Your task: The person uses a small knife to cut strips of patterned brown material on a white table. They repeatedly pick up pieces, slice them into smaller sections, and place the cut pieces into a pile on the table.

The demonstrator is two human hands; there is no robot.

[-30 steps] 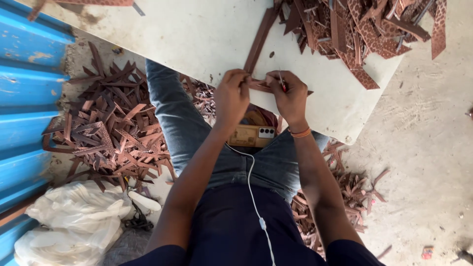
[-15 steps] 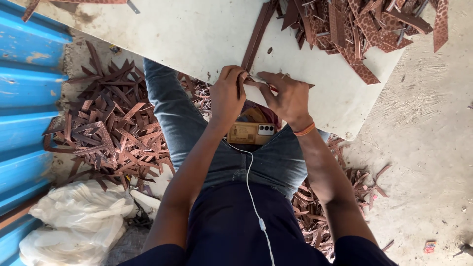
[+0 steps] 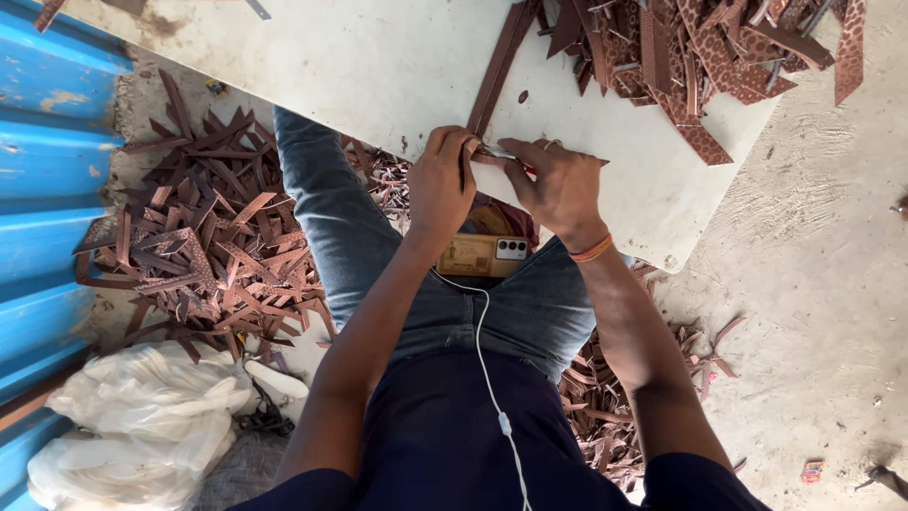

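— Where is the long brown strip (image 3: 498, 66)?
— Flat on the white board (image 3: 359, 66), running from the far edge down to the hands. Its near end sits under the left hand (image 3: 441, 185), whose fingers are curled down and closed on it.

— And the right hand (image 3: 562, 185)?
— Just beside the left, nearly touching it. Its fingers are pinched shut around a small slim tool (image 3: 499, 153) with a metal tip laid against the strip's near end; what kind of tool I cannot tell. An orange band (image 3: 593, 250) circles that wrist.

— What lies around them?
— A heap of brown patterned strips (image 3: 700, 57) on the board's far right part. A phone (image 3: 482, 255) rests on the lap in jeans, a white earphone cable (image 3: 487, 369) trailing from it. On the floor to the left, a pile of brown offcuts (image 3: 203, 246), then a white plastic bag (image 3: 132, 416) and a blue corrugated wall (image 3: 47, 189).
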